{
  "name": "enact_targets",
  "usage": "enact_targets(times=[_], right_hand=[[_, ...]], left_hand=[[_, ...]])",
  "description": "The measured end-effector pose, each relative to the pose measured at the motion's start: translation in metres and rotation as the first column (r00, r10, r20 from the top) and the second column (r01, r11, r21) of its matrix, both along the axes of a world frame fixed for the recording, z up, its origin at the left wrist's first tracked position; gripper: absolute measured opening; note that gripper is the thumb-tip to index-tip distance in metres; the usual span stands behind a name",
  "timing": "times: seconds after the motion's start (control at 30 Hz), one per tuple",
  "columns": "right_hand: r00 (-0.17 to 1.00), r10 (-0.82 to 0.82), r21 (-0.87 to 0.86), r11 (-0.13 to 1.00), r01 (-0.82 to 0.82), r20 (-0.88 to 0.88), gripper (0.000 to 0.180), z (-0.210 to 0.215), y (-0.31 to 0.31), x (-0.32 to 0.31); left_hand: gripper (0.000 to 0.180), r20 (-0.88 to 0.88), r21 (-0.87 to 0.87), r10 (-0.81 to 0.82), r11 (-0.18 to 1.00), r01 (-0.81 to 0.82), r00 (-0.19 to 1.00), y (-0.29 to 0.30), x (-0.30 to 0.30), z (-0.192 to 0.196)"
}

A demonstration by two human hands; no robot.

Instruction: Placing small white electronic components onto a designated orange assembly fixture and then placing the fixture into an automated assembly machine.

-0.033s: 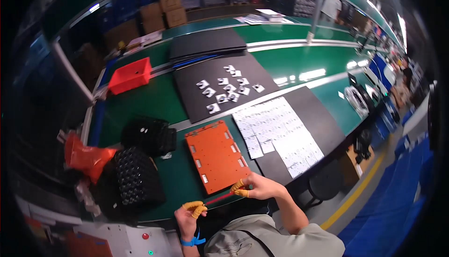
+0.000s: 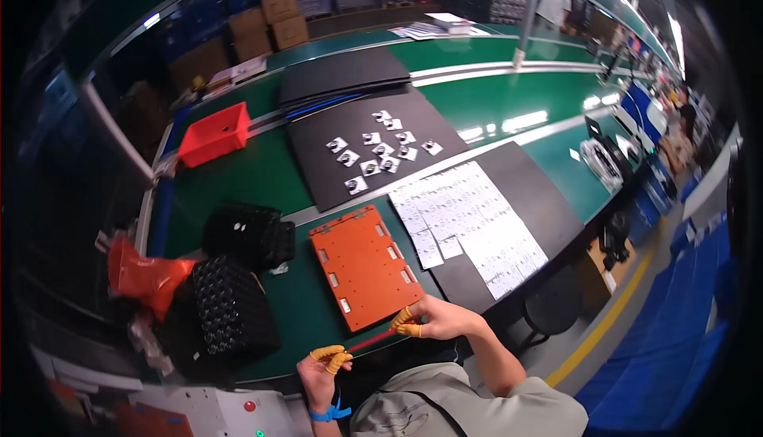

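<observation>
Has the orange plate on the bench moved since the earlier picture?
No. The orange plate lies in the same place, between the black tray and the white sheets.

Brown cartons [image 2: 270, 19] stand behind the bench's far edge; white label sheets [image 2: 469, 226] lie near its front edge.

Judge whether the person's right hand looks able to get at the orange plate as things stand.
Probably yes: the right hand sits at the orange plate's near corner with nothing between, though it pinches a thin red strip.
</observation>
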State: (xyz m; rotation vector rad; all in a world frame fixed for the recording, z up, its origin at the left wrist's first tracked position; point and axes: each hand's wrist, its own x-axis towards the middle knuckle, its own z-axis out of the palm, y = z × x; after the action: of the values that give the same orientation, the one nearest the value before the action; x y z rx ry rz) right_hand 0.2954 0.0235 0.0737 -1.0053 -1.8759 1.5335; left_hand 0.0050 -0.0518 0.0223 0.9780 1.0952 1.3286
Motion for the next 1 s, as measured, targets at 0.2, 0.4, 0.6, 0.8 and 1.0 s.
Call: enact_targets(times=[0.2,0.4,0.6,0.8,1.0], right_hand=[[0.99,0.023,-0.154,0.987,-0.044,-0.136,0.02,-0.016,-0.013,0.015],[0.976,0.095,-0.214,0.967,-0.137,-0.195,0.028,-0.026,-0.013,0.016],[0.959,0.066,-0.238,0.962,-0.135,-0.277,0.025,-0.014,-0.018,0.02],[0.943,0.035,-0.243,0.962,-0.121,-0.33,0.023,-0.021,-0.017,0.016],[0.925,0.003,-0.24,0.965,-0.102,-0.381,0.023,-0.026,-0.021,0.002]], left_hand=[[0.018,0.013,-0.009,-0.058,0.998,0.058,0.998,0.0,0.007,-0.007],[0.031,0.115,-0.084,-0.068,0.993,0.078,0.991,-0.004,0.005,-0.013],[0.031,0.158,-0.081,-0.083,0.992,0.097,0.984,0.001,0.008,-0.018],[0.027,0.266,-0.069,-0.089,0.991,0.111,0.96,0.003,0.002,-0.029],[0.022,0.23,-0.019,0.055,0.998,-0.052,0.972,-0.001,0.002,-0.028]])
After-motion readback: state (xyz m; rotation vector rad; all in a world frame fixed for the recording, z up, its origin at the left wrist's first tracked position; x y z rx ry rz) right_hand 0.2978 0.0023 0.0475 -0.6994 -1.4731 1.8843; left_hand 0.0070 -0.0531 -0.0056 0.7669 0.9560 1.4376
